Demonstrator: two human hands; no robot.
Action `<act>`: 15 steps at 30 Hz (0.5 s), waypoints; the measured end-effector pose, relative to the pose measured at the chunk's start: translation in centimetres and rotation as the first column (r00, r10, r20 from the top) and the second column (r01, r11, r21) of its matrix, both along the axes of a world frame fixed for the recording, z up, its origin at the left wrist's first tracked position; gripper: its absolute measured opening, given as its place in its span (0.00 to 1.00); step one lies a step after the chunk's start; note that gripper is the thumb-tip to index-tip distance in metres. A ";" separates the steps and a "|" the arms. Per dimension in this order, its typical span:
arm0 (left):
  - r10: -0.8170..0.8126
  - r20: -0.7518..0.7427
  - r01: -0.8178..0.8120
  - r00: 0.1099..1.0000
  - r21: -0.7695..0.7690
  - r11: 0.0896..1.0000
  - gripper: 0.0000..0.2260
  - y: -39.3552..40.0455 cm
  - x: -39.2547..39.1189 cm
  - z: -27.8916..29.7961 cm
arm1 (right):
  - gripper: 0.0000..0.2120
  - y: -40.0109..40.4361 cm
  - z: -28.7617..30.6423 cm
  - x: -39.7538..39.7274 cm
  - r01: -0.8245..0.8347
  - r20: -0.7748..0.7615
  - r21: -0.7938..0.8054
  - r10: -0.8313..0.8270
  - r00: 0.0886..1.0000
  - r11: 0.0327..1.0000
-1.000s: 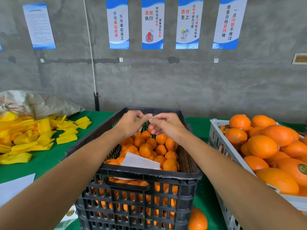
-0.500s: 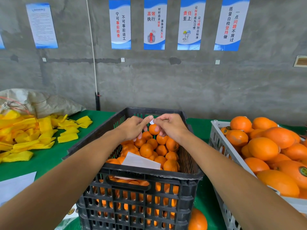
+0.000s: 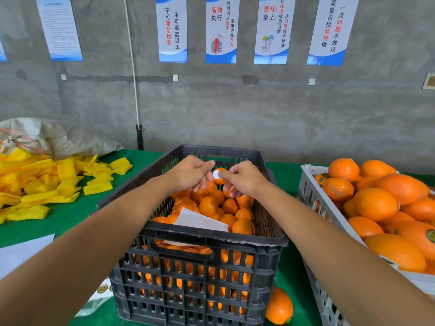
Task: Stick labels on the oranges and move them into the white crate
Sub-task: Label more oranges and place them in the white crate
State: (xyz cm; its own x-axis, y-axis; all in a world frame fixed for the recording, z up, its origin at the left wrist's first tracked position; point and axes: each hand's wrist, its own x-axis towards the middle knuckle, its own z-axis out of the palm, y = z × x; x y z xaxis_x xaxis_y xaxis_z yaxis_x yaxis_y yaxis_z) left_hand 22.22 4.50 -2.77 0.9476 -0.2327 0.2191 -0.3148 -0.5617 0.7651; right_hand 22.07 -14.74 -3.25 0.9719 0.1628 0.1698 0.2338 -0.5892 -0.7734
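We see white crate [image 3: 313, 198] at right already heaped with oranges, black crate [image 3: 200, 241] still half full; right hand [image 3: 244, 178] pinches round white label [image 3: 216, 174] above it, left hand [image 3: 191, 176] loosely curled, contents unclear

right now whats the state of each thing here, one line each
left hand: fingers curled, beside the round label
right hand: pinches round white label
orange between the hands: raised over the black crate
black crate: part full of oranges, paper sheet on top
white crate: heaped with oranges, some labelled
loose orange: lying on green table
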 end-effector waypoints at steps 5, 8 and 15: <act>0.019 0.028 -0.019 0.999 0.001 1.000 0.21 0.0 -0.2 0.1 | 0.18 0.1 0.0 0.0 0.007 0.021 -0.055 -0.006 1.000 0.998; 0.027 -0.005 -0.027 1.000 -0.018 0.999 0.22 0.0 0.0 0.1 | 0.19 0.2 0.1 -0.2 0.002 0.069 -0.102 0.005 0.998 0.995; 0.020 -0.138 -0.035 0.990 -0.106 0.994 0.29 -0.1 0.1 0.3 | 0.21 0.5 1.0 -1.3 0.115 0.308 -0.300 -0.018 0.951 0.947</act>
